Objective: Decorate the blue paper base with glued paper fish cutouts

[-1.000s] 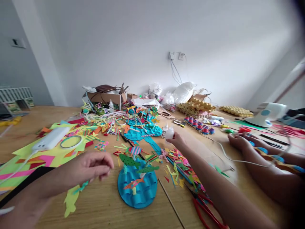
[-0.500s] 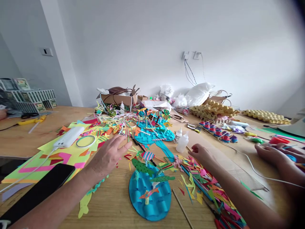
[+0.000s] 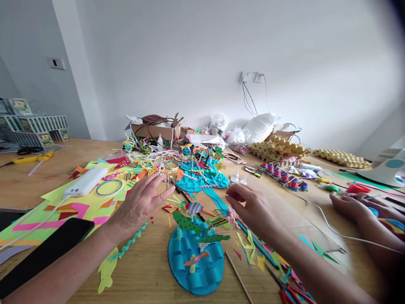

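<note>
White bottle [image 3: 243, 180] released, right hand [image 3: 253, 205] nears blue disc [image 3: 201, 278], fingers curled, contents unclear; left hand [image 3: 138, 207] spread, empty.

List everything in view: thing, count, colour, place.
Table: one, brown, throughout
Round base: one, blue, front centre
Paper fish: several, mixed colours, on base
Farther pieces: count unclear, blue, centre
Scissors: one, red-handled, front right
Stick: one, brown, front right
Fish-shaped cutout: one, yellow, front left
Flat slab: one, black, front left
Power bank: one, white, left
Paper pieces: many, mixed colours, left and right
Bottles: three, white, two centre, one farther back
Painted cups: several, red and blue, right
Egg cartons: several, yellowish, back right
Bags: several, white, back
Large box: one, brown, back left
Appliance: one, white, right edge
Co-worker's hands: two, far right
Left hand: one, bare, centre left
Right hand: one, bare, centre right
</note>
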A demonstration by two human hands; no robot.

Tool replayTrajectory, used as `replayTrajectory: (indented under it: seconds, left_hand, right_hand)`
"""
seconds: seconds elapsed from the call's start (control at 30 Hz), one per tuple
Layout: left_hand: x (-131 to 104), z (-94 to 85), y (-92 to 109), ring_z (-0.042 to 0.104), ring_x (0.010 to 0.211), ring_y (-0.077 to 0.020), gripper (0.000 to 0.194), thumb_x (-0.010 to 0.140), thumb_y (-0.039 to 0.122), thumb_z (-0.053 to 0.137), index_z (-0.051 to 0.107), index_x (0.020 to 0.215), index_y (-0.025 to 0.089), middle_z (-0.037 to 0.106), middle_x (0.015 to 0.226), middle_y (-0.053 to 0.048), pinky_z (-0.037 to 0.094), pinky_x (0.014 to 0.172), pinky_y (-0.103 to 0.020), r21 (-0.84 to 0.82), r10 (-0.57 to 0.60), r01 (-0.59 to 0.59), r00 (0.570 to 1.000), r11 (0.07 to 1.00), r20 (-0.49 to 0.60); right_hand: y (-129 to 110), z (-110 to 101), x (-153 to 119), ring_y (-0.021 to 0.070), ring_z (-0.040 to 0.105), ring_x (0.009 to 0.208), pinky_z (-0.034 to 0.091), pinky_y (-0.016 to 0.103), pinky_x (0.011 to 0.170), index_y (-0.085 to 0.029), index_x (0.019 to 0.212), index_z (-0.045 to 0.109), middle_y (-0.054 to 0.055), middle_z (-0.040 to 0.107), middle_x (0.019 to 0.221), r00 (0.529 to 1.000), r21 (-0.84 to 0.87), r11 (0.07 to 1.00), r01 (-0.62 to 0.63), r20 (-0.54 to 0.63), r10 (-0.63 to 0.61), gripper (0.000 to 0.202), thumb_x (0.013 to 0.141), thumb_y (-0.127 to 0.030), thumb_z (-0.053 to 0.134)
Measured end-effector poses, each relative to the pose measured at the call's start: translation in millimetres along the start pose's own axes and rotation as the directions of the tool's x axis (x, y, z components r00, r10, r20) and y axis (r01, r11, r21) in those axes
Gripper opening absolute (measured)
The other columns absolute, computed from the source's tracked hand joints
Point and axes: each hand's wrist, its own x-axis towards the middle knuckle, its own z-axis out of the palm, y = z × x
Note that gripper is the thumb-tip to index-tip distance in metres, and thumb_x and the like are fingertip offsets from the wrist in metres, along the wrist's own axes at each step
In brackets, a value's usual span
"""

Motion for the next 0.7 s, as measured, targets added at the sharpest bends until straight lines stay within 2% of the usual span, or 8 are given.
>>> replayTrajectory:
  seconds: [0.13,0.33,0.4,0.47,0.53,0.57,0.63,0.7]
  left_hand:
    - [-1,-1.7,1,0.041,0.121,-0.0300,0.052,0.082,0.001,0.041,0.044,0.126,0.028,0.044,0.129,-0.014,0.041,0.093,-0.049,0.056,-0.006,0.004,1.000,0.998,0.028]
    - [-7,-0.3,0,0.031,0.128,-0.0316,0.060,0.079,0.000,0.046,0.041,0.128,0.035,0.038,0.137,-0.010,0.027,0.100,-0.058,0.019,-0.059,0.058,0.993,0.998,0.100]
    - [-13,6.0,-1,0.028,0.130,-0.0299,0.063,0.079,-0.002,0.044,0.039,0.129,0.036,0.034,0.140,-0.009,0.025,0.102,-0.057,-0.070,-0.140,0.149,0.983,0.986,0.120]
    - [-19,15.3,-3,0.030,0.130,-0.0286,0.062,0.077,0.001,0.044,0.038,0.130,0.032,0.033,0.141,-0.009,0.028,0.102,-0.053,-0.227,-0.277,0.309,0.947,0.923,0.164]
    - [-22,24.5,-5,0.034,0.128,-0.0267,0.059,0.077,0.008,0.047,0.037,0.131,0.029,0.036,0.139,-0.009,0.033,0.101,-0.048,-0.426,-0.426,0.501,0.865,0.753,0.265]
    - [-23,27.9,-6,0.037,0.126,-0.0257,0.058,0.076,0.012,0.048,0.037,0.131,0.028,0.038,0.138,-0.009,0.036,0.100,-0.045,-0.516,-0.485,0.592,0.805,0.619,0.341]
    - [-20,30.4,-8,0.045,0.119,-0.0244,0.056,0.074,0.019,0.051,0.038,0.128,0.025,0.045,0.132,-0.009,0.041,0.096,-0.042,-0.625,-0.549,0.724,0.661,0.290,0.511]
    - [-15,27.4,-8,0.052,0.112,-0.0237,0.054,0.072,0.025,0.053,0.041,0.125,0.021,0.050,0.126,-0.011,0.044,0.092,-0.040,-0.647,-0.560,0.762,0.540,0.008,0.629]
  right_hand:
    - [-21,8,7,0.0139,0.054,0.065,0.039,0.024,0.058,-0.019,0.073,0.055,0.002,0.060,0.072,0.994,0.023,0.994,0.106,0.033,-0.107,0.013,0.080,-0.019,0.045]
    - [-29,9,13,0.0137,0.057,0.065,0.041,0.024,0.058,-0.018,0.074,0.056,0.002,0.061,0.073,0.990,0.034,0.990,0.140,0.030,-0.141,0.011,0.079,-0.015,0.048]
    - [-40,0,7,0.0144,0.058,0.067,0.044,0.025,0.059,-0.019,0.077,0.057,0.003,0.062,0.075,0.986,0.057,0.984,0.168,-0.003,-0.169,0.011,0.081,-0.015,0.047]
    - [-61,-16,-4,0.0150,0.060,0.071,0.047,0.026,0.061,-0.021,0.083,0.057,0.003,0.064,0.080,0.977,0.110,0.971,0.212,-0.045,-0.208,0.014,0.083,-0.017,0.044]
    - [-89,-34,-17,0.0162,0.062,0.074,0.049,0.026,0.061,-0.026,0.087,0.059,0.003,0.066,0.083,0.968,0.162,0.955,0.249,-0.051,-0.244,0.019,0.084,-0.018,0.042]
    - [-102,-42,-23,0.0172,0.063,0.074,0.050,0.027,0.060,-0.031,0.088,0.060,0.001,0.067,0.080,0.958,0.179,0.941,0.288,-0.072,-0.279,0.022,0.083,-0.019,0.042]
    - [-118,-50,-35,0.0190,0.065,0.074,0.051,0.027,0.058,-0.041,0.087,0.061,-0.002,0.068,0.073,0.940,0.191,0.921,0.340,-0.106,-0.325,0.025,0.082,-0.024,0.044]
    - [-111,-41,-50,0.0207,0.065,0.073,0.051,0.028,0.054,-0.049,0.085,0.061,-0.004,0.067,0.066,0.929,0.178,0.913,0.366,-0.120,-0.349,0.026,0.080,-0.029,0.045]
